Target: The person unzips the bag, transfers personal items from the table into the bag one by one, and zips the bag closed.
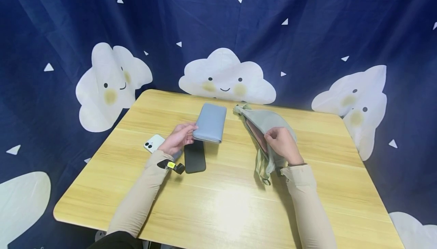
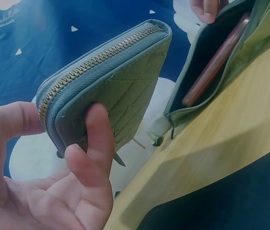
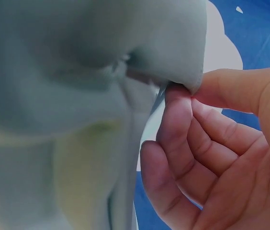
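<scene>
My left hand [image 1: 179,137] pinches a blue-grey zip wallet [image 1: 211,122] by its near left corner, above the table. In the left wrist view the wallet [image 2: 111,81] shows a closed metal zip and a quilted side. To the right, my right hand [image 1: 282,144] pinches the edge of a pale grey-green bag [image 1: 273,122], whose mouth gapes open. A flat item with a reddish edge [image 2: 216,60] sits inside the bag. In the right wrist view, thumb and forefinger grip the bag's edge [image 3: 185,62].
A black phone [image 1: 195,158] lies on the wooden table [image 1: 232,188] below the wallet. Partly hidden by my left hand is a white phone [image 1: 154,142]. The bag's straps [image 1: 262,169] trail on the table. A blue cloud-patterned curtain [image 1: 205,13] hangs behind.
</scene>
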Tool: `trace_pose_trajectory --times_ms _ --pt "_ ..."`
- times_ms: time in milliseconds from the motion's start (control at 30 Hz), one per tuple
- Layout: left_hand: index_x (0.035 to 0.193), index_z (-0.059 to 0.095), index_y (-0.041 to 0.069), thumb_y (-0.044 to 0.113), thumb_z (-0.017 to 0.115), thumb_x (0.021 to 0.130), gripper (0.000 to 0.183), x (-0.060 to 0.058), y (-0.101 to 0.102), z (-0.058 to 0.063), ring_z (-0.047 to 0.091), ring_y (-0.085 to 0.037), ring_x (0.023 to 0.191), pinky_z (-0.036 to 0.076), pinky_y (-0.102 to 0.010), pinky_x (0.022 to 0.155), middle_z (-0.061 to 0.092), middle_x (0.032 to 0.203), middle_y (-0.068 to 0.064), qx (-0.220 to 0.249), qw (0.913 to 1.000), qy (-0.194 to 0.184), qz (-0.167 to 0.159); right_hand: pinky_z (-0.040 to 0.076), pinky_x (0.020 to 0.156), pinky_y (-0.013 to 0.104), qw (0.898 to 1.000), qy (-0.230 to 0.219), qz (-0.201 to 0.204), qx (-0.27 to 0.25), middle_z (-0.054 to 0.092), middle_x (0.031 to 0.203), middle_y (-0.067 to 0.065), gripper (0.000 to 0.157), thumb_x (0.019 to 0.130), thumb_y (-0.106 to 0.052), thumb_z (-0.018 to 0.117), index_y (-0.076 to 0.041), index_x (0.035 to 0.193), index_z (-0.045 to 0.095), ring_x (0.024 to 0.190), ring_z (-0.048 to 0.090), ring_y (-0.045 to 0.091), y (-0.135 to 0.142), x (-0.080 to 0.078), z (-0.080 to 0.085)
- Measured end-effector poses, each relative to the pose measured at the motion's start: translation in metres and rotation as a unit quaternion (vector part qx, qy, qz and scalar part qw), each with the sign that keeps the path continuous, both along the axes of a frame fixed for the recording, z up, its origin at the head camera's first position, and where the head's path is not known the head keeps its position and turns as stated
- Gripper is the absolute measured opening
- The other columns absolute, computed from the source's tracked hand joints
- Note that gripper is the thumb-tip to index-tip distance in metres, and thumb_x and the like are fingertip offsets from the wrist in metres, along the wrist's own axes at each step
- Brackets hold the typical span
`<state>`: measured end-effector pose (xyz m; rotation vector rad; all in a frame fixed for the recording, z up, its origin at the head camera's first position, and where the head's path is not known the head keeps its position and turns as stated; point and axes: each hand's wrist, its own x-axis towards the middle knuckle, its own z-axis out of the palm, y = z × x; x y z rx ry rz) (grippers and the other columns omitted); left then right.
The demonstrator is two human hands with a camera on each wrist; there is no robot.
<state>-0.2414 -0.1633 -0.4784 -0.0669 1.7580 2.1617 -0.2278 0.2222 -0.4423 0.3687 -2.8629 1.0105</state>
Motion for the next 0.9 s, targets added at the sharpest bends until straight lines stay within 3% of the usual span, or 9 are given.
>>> trace_pose_trajectory --times_ms 200,433,900 --pt "0.115 0.051 0.010 0.014 0.053 0.098 0.017 0.003 0.007 -0.002 0.061 -0.003 0.063 0.047 -0.017 0.056 0.069 0.079 0.009 -0.004 1.0000 -0.001 -0.004 0.047 0.061 0.028 1.000 -0.002 0.000 -0.003 0.074 0.081 0.013 0.016 0.093 -0.014 0.061 -0.003 0.087 0.072 0.067 0.059 0.019 0.000 0.000 0.000" --pt "0.119 0.051 0.009 0.014 0.053 0.098 0.021 0.005 0.012 -0.005 0.059 -0.003 0.062 0.046 -0.016 0.055 0.068 0.082 0.008 -0.006 0.9997 -0.004 -0.022 0.050 0.068 0.031 1.000 0.000 -0.005 0.000 0.075 0.084 0.013 0.016 0.092 -0.014 0.061 -0.003 0.088 0.073 0.077 0.065 0.023 0.001 0.001 0.000" --pt "0.118 0.053 0.007 0.016 0.056 0.098 0.023 0.009 0.026 -0.015 0.060 -0.004 0.067 0.046 -0.017 0.058 0.070 0.084 0.006 -0.009 0.9990 -0.005 -0.043 0.046 0.060 0.027 1.000 -0.005 -0.004 -0.004 0.073 0.079 0.011 0.016 0.092 -0.014 0.062 -0.004 0.087 0.072 0.060 0.055 0.016 0.000 0.000 0.000"
